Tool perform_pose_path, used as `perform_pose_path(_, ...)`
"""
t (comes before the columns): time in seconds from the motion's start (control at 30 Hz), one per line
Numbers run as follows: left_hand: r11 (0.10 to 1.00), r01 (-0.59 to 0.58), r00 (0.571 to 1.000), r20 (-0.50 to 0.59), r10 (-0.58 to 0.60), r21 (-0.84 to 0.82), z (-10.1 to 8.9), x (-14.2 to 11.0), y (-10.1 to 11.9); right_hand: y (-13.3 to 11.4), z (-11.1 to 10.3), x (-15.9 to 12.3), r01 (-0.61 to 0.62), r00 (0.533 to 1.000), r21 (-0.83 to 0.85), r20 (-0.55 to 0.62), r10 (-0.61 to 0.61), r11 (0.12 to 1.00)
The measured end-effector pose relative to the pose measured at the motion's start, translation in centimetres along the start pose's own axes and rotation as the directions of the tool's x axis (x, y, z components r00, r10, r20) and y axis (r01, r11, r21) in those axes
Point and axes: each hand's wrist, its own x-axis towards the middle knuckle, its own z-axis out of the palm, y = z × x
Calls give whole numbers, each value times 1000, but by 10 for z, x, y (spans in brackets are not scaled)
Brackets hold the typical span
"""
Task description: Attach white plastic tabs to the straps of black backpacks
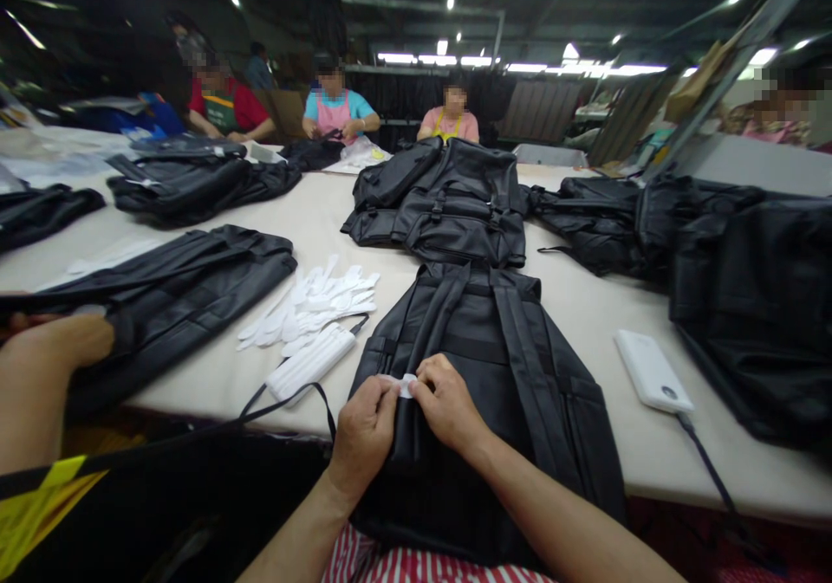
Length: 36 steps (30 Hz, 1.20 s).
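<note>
My left hand [362,436] and my right hand [445,405] pinch a small white tag [406,385] between them. It lies on a black backpack [481,366], which rests on its front with the shoulder straps up and hangs over the table's near edge. Just left of the pack, a white rectangular object [310,362] trails a black cord toward my left hand. Beyond it lies a heap of white gloves [308,310].
A co-worker's hand [61,345] rests on another black backpack [175,306] at the left. More black backpacks [448,206] cover the long cream table [585,323]. A white power bank [653,371] lies at the right. Several co-workers sit across the table.
</note>
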Motion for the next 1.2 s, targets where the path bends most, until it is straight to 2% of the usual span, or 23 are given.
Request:
perform_pose_path(0.03,992,104,995,4,-104,-69,0,3,0,-2,0,-2,32,999,-11,-10,-32,999)
perform_pose_path(0.1,921,309,951,56,-304,-239,-1,9,0,-4,0,-3,63,998,-26,-28,-64,998)
perform_pose_path(0.17,861,392,919,104,-379,-324,0,12,1,-2,1,-2,27,999,-14,-36,-27,1000)
perform_pose_path(0.23,920,299,954,47,-297,-252,0,9,4,1,1,1,-62,998,26,-18,62,998)
perform_pose_path(0.3,990,76,997,13,-75,-120,-1,4,7,4,0,5,-172,985,91,23,171,981)
perform_pose_path(0.37,994,-98,995,25,100,-52,-2,-1,9,6,-1,8,-249,968,159,64,241,955)
perform_pose_path(0.43,994,-102,995,-3,102,-40,-3,-4,8,5,-3,8,-264,964,217,74,254,940)
perform_pose_path(0.53,996,35,994,-101,-44,-83,0,-4,4,2,-4,6,-263,965,266,66,255,927)
perform_pose_path(0.6,971,134,983,-100,-156,-199,3,-2,1,0,-3,5,-276,961,276,67,268,921)
perform_pose_path(0.67,885,268,950,-47,-307,-380,7,0,-1,0,-3,4,-256,966,264,56,251,930)
perform_pose_path(0.73,746,379,901,36,-432,-548,8,2,-2,0,-1,3,-213,977,240,29,212,947)
perform_pose_path(0.8,637,435,865,98,-493,-637,8,4,-1,0,0,3,-184,982,216,9,186,959)
perform_pose_path(0.87,596,462,849,131,-513,-657,5,8,0,0,1,1,-166,986,185,7,167,969)
perform_pose_path(0.93,624,477,852,151,-502,-619,1,13,3,-2,1,-1,-104,994,133,-1,105,986)
perform_pose_path(1.07,826,389,920,138,-366,-408,-6,28,11,-10,-1,-8,57,997,-22,-41,-58,998)
perform_pose_path(1.13,906,300,953,130,-273,-299,-8,34,15,-12,-1,-10,80,996,-68,-45,-83,994)
perform_pose_path(1.2,915,289,955,152,-255,-283,-9,37,15,-11,-1,-10,73,996,-72,-46,-77,995)
